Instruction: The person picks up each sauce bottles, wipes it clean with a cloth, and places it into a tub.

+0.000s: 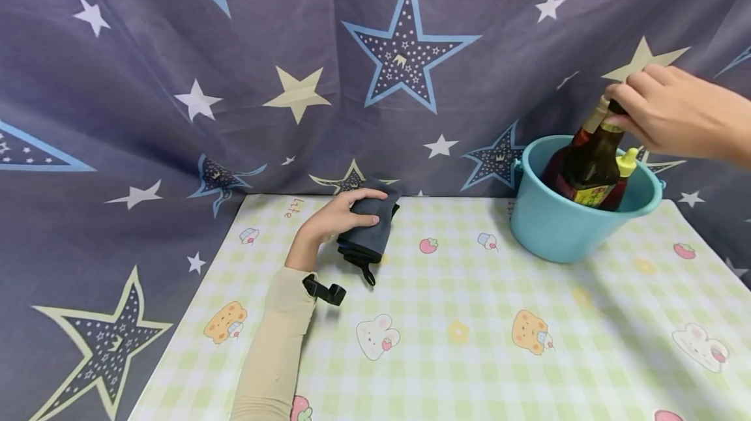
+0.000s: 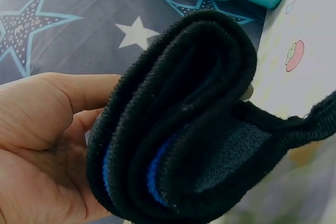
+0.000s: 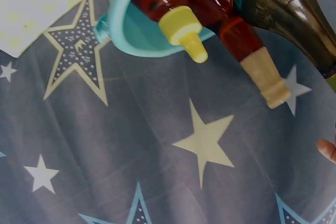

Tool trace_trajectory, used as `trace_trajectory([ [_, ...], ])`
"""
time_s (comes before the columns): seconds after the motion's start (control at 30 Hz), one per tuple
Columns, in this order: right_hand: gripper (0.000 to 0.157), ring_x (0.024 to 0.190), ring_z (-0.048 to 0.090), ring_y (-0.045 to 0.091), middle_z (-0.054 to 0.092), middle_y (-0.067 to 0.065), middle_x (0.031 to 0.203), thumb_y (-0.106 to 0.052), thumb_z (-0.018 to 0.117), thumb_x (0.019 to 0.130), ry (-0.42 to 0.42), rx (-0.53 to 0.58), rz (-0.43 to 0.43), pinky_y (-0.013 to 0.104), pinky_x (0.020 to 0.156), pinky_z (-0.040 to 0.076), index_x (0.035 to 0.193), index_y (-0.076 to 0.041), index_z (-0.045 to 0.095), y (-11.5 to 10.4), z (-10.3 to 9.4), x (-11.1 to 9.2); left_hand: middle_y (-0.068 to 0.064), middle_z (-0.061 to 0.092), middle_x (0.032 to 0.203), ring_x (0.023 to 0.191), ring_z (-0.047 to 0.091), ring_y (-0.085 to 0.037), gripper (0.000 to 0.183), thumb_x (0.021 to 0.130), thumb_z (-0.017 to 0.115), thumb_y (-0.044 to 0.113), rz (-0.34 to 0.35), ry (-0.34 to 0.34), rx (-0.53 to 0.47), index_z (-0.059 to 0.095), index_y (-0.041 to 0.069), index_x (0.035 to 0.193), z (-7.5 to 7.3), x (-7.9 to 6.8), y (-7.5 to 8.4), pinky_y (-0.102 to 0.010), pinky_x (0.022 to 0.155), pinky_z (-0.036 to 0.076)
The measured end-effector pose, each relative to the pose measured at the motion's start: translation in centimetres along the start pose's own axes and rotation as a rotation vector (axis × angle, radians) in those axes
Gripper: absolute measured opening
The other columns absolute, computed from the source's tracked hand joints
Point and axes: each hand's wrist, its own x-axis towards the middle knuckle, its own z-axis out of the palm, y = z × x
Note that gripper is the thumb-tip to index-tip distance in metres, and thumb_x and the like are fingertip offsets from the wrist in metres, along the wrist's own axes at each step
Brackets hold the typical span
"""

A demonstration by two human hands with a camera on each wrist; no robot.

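At the back of the table my left hand (image 1: 337,216) grips a folded dark grey towel (image 1: 371,229), thumb and fingers around its sides. In the left wrist view the towel's rolled layers (image 2: 173,114) show blue inside, and a black loop sticks out at one end. My right hand (image 1: 675,108) holds a dark glass sauce bottle (image 1: 589,163) by its neck, over a light blue bucket (image 1: 551,229). The bottle's lower part is inside the bucket. Beside it stand a red bottle with a tan cap (image 3: 265,77) and a red squeeze bottle with a yellow nozzle cap (image 3: 181,27).
A checkered tablecloth (image 1: 457,290) with cartoon prints covers the table. Directly behind the table hangs a dark curtain (image 1: 246,49) with stars. The bucket stands at the table's back right, its rim close to the curtain. A black strap (image 1: 324,290) sits on my left wrist.
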Motion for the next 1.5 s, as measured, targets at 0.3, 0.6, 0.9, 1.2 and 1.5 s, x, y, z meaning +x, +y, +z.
trace_trajectory([
  [0.3,0.076,0.062,0.039,0.024,0.045,0.011,0.073,-0.056,0.007,0.108,-0.06,0.076,-0.004,0.04,0.055,0.038,0.095,0.004,0.053,-1.1,1.9,-0.5,-0.008,0.046,0.153,0.127,0.053,-0.031,0.049,0.096,0.071,0.008,-0.004,0.008,-0.012,0.06,0.02,0.142,-0.1,-0.2,0.3,-0.038,0.097,0.047],
  [0.6,0.067,0.071,0.044,0.024,0.049,0.008,0.079,-0.056,0.016,0.107,-0.132,0.154,-0.005,0.044,0.064,0.043,0.092,-0.003,0.054,-1.6,3.3,-1.0,-0.008,0.044,0.155,0.127,0.054,-0.031,0.049,0.097,0.07,0.01,-0.016,-0.006,-0.019,0.059,0.02,0.143,-0.4,-0.3,0.3,-0.037,0.095,0.049],
  [0.9,0.063,0.074,0.05,0.024,0.055,0.008,0.082,-0.056,0.023,0.106,-0.191,0.157,-0.043,0.044,0.068,0.048,0.099,-0.003,0.057,-2.5,4.9,-1.4,-0.01,0.045,0.154,0.128,0.054,-0.031,0.049,0.097,0.07,0.009,-0.011,-0.005,-0.003,0.059,0.019,0.144,-0.4,-0.3,0.4,-0.038,0.097,0.048],
  [1.2,0.068,0.071,0.046,0.021,0.05,0.004,0.078,-0.058,0.013,0.104,-0.155,0.172,-0.045,0.041,0.064,0.044,0.095,-0.005,0.054,-3.2,5.9,-1.8,-0.013,0.043,0.156,0.128,0.054,-0.034,0.05,0.097,0.069,0.008,-0.012,-0.014,-0.008,0.057,0.016,0.146,-0.4,-0.4,0.3,-0.037,0.095,0.049],
  [1.5,0.032,0.073,0.045,0.019,0.049,0.003,0.079,-0.038,0.051,0.104,-0.241,0.163,-0.021,0.039,0.065,0.043,0.092,-0.008,0.051,-3.6,6.3,-2.3,-0.011,0.045,0.155,0.128,0.054,-0.032,0.049,0.097,0.069,0.009,-0.022,-0.009,0.002,0.058,0.017,0.144,-0.4,-0.4,0.3,-0.037,0.096,0.048],
])
